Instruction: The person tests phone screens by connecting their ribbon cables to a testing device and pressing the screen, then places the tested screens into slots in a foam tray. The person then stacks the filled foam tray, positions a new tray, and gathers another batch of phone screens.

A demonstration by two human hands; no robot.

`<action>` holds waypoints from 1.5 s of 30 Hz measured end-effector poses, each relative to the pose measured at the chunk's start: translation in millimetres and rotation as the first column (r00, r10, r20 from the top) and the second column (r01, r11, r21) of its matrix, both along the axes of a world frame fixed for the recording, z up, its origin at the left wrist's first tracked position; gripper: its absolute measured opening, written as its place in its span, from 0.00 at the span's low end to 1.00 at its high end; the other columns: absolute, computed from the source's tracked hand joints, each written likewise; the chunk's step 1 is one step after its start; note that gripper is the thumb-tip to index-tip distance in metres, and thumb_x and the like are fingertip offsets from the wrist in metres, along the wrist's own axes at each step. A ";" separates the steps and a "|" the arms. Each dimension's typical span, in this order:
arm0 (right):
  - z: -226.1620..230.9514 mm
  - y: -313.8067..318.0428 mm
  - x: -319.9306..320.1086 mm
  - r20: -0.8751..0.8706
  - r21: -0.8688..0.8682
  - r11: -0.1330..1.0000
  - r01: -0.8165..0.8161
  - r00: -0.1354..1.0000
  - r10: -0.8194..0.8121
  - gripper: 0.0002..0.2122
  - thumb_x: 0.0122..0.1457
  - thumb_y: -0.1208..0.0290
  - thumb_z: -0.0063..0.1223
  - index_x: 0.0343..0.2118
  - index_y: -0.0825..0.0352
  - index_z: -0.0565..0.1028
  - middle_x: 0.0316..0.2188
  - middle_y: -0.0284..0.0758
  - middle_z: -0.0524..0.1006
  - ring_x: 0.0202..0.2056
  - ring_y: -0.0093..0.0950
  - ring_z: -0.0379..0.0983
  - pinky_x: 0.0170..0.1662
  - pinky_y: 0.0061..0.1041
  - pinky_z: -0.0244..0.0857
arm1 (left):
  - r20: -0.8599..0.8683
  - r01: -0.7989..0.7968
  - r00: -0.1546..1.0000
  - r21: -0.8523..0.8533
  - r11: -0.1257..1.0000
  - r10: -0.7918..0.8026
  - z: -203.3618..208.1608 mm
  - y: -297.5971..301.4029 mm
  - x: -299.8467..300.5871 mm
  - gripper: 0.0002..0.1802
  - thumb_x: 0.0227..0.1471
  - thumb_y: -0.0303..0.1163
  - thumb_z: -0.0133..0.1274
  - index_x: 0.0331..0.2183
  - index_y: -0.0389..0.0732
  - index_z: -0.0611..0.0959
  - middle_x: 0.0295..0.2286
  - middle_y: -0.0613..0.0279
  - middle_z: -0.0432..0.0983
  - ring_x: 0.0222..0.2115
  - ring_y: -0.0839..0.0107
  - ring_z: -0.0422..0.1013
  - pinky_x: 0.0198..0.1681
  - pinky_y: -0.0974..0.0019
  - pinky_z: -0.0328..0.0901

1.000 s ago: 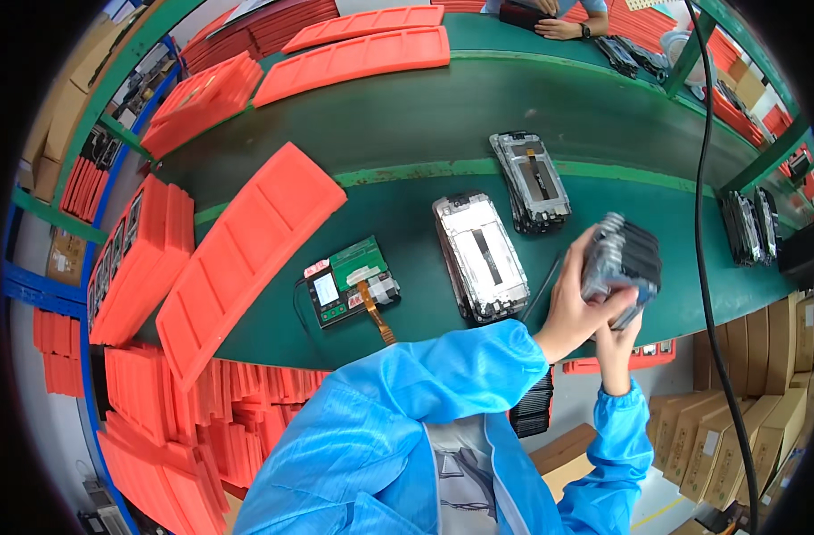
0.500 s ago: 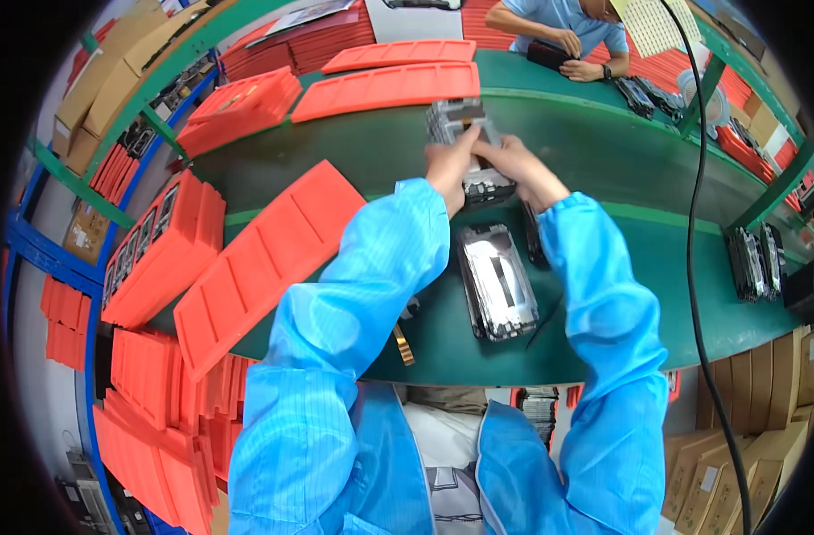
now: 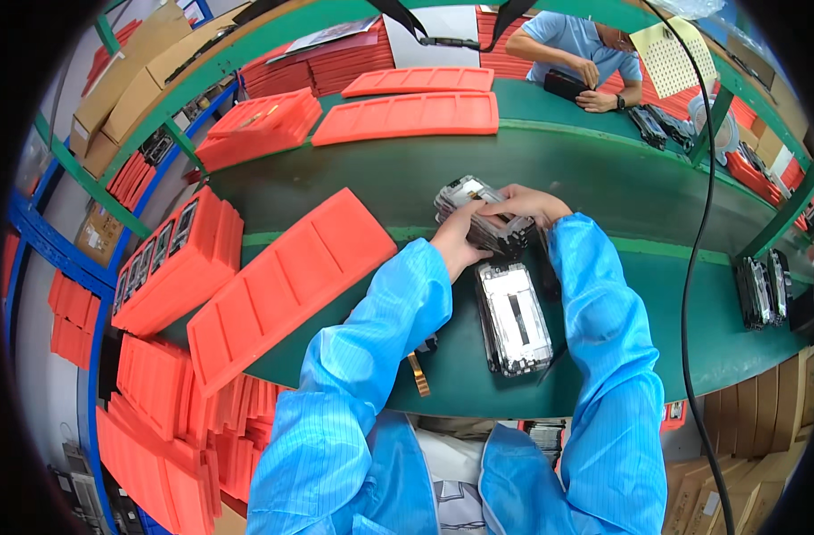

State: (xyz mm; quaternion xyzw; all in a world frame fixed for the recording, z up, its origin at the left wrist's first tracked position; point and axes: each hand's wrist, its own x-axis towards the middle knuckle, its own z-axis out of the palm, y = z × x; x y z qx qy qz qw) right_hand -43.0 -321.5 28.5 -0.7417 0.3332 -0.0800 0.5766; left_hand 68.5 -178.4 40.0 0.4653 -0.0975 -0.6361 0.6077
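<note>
A stack of silver-and-black phone frames [image 3: 468,190] is between my hands, tilted over the far part of the green table. My left hand [image 3: 460,239] grips its near left side, the fingers closed round it. On its right side my right hand [image 3: 530,205] is closed as well, with the thumb side over the top. Just below lies a second stack of phone frames [image 3: 517,323] with a bright top face and a dark slot in the middle. Part of another dark stack is hidden behind my right wrist. A small copper-coloured strip [image 3: 420,374] lies near my left sleeve.
Left of my arm lies an empty red tray [image 3: 291,285], beside a stack of red trays [image 3: 180,259] holding frames. More red trays [image 3: 407,118] are across the belt. Frames stand at the right [image 3: 764,287]. A black cable [image 3: 692,267] hangs down. A person [image 3: 585,67] works opposite.
The held stack has turned and tilted, and both hands have shifted round it. The whole view has moved slightly, so the table sits lower in the picture.
</note>
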 end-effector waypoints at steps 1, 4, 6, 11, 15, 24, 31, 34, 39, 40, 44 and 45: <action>3.3 -2.4 2.1 -0.024 0.040 0.997 -0.060 0.998 0.061 0.17 0.51 0.56 0.66 0.33 0.67 0.80 0.24 0.29 0.78 0.24 0.17 0.73 0.26 0.18 0.64 | 0.007 -0.003 1.000 -0.010 1.000 0.003 -7.1 -4.2 5.7 0.26 0.57 0.42 0.49 0.54 0.43 0.69 0.52 0.51 0.68 0.53 0.52 0.66 0.57 0.36 0.55; -15.0 -25.4 8.9 -0.050 0.109 0.982 -0.151 0.986 0.157 0.17 0.51 0.60 0.67 0.38 0.68 0.80 0.27 0.31 0.80 0.25 0.19 0.75 0.27 0.19 0.68 | -0.079 0.036 0.996 0.032 0.999 -0.034 -32.2 -21.2 18.8 0.25 0.56 0.43 0.51 0.52 0.43 0.72 0.47 0.54 0.73 0.52 0.59 0.66 0.56 0.46 0.58; -18.1 -29.3 10.9 -0.045 0.138 0.970 -0.199 0.977 0.206 0.18 0.48 0.60 0.68 0.37 0.68 0.81 0.26 0.32 0.80 0.24 0.21 0.75 0.27 0.21 0.68 | -0.136 -0.015 0.991 -0.014 1.000 0.013 -28.7 -15.2 12.3 0.25 0.56 0.43 0.51 0.52 0.42 0.72 0.48 0.54 0.72 0.53 0.59 0.66 0.56 0.48 0.58; 1.9 -18.9 18.1 -0.116 0.227 0.925 -0.306 0.934 0.337 0.17 0.46 0.63 0.69 0.37 0.67 0.81 0.27 0.33 0.80 0.24 0.21 0.74 0.26 0.22 0.69 | -0.258 -0.123 0.961 -0.059 0.991 0.104 -17.8 4.8 6.9 0.25 0.56 0.43 0.52 0.52 0.42 0.72 0.50 0.53 0.70 0.52 0.58 0.65 0.57 0.52 0.57; -17.5 -32.7 26.2 -0.229 0.174 0.933 -0.315 0.908 0.350 0.21 0.47 0.65 0.68 0.45 0.67 0.78 0.33 0.34 0.80 0.30 0.23 0.76 0.32 0.23 0.72 | -0.262 -0.189 0.949 -0.035 0.981 0.174 -22.7 18.7 -4.9 0.22 0.58 0.38 0.47 0.52 0.39 0.72 0.51 0.52 0.69 0.53 0.56 0.64 0.60 0.51 0.54; -2.7 -27.3 20.3 -0.107 0.318 0.842 -0.436 0.866 0.489 0.25 0.48 0.75 0.65 0.52 0.69 0.73 0.41 0.34 0.79 0.39 0.21 0.74 0.41 0.22 0.70 | -0.268 0.026 0.963 0.033 0.999 -0.017 -39.8 25.1 17.0 0.35 0.54 0.40 0.53 0.54 0.25 0.63 0.54 0.42 0.60 0.57 0.55 0.57 0.65 0.58 0.49; -2.0 -25.2 21.4 -0.099 0.309 0.826 -0.472 0.847 0.522 0.27 0.49 0.74 0.64 0.54 0.69 0.72 0.41 0.34 0.79 0.41 0.22 0.74 0.45 0.21 0.68 | -0.114 -0.002 0.994 -0.029 1.000 -0.002 -28.1 68.5 25.3 0.30 0.59 0.38 0.49 0.55 0.27 0.64 0.55 0.41 0.61 0.59 0.54 0.57 0.66 0.58 0.47; 2.0 -10.6 23.7 -0.319 -0.079 0.971 -0.227 0.928 0.191 0.36 0.49 0.48 0.64 0.57 0.67 0.69 0.54 0.39 0.71 0.53 0.29 0.67 0.56 0.25 0.59 | -0.081 0.030 0.996 -0.202 0.979 -0.047 -6.5 122.1 34.3 0.27 0.62 0.36 0.45 0.56 0.27 0.65 0.57 0.39 0.60 0.60 0.54 0.57 0.65 0.58 0.50; -5.1 -21.0 20.8 -0.379 -0.092 0.977 -0.191 0.914 0.143 0.45 0.45 0.41 0.64 0.60 0.72 0.64 0.60 0.47 0.63 0.61 0.35 0.58 0.62 0.27 0.51 | 0.171 0.136 0.982 -0.378 0.916 -0.075 8.4 204.7 48.5 0.24 0.63 0.35 0.42 0.55 0.29 0.67 0.52 0.44 0.68 0.56 0.57 0.64 0.62 0.60 0.56; -6.6 -23.7 22.1 -0.306 -0.107 0.961 -0.254 0.928 0.211 0.48 0.44 0.42 0.66 0.61 0.74 0.61 0.61 0.49 0.62 0.62 0.37 0.58 0.63 0.28 0.51 | 0.213 0.120 0.976 -0.344 0.931 -0.047 4.9 217.1 52.1 0.23 0.63 0.35 0.42 0.55 0.30 0.68 0.51 0.46 0.70 0.55 0.59 0.65 0.61 0.61 0.58; -6.5 9.6 31.9 -0.250 -0.480 0.787 -0.387 0.921 0.300 0.57 0.37 0.40 0.69 0.64 0.75 0.54 0.61 0.55 0.59 0.63 0.42 0.56 0.65 0.30 0.48 | 0.323 0.004 0.944 -0.223 0.975 0.070 -2.6 250.8 51.9 0.20 0.63 0.36 0.44 0.52 0.33 0.71 0.47 0.51 0.73 0.51 0.63 0.69 0.55 0.64 0.61; -7.8 17.6 34.0 -0.289 -0.526 0.740 -0.420 0.906 0.309 0.57 0.40 0.47 0.71 0.65 0.77 0.49 0.61 0.54 0.60 0.63 0.43 0.56 0.64 0.30 0.50 | 0.344 -0.044 0.933 -0.186 0.982 0.107 -5.9 256.7 52.9 0.20 0.62 0.35 0.45 0.51 0.34 0.71 0.46 0.51 0.74 0.50 0.63 0.69 0.54 0.65 0.61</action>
